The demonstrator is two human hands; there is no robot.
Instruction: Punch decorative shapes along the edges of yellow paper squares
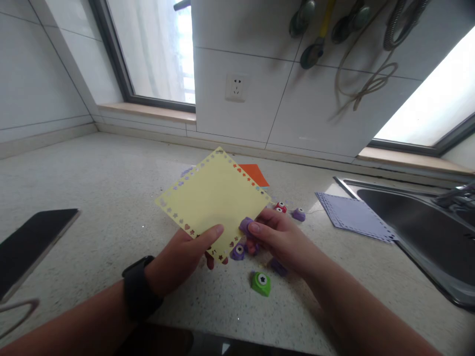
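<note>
Two hands work above the bench [92, 188]. The left hand [181, 257], with one black watch [139, 287] on its wrist, holds one yellow sheet [213, 198] raised over the middle of the bench. Its thumb lies on top at the near edge and its fingers are closed underneath. The right hand [282, 237] has its fingers closed on one purple punch [245, 225], set against the near right edge of the sheet.

Count of loose punches on the bench:
- One green punch [261, 283], nearest, between the two forearms.
- One red punch [281, 206], just beyond the right hand.
- Three small purple punches: one [238, 251] under the sheet's near corner, one [299, 214] right of the red punch, and one [278, 267] half hidden beneath the right wrist.

Other paper: one orange sheet [254, 174], mostly covered by the yellow sheet, and one lilac stack [354, 217] to the right, beside the sink [408, 222]. The number of sheets in the stack cannot be counted.

One dark flat slab [29, 242] lies at the left and is cut off by the frame edge. One wall socket [236, 87] sits on the far wall. Hanging utensils [315, 29] are cropped at the top edge.
</note>
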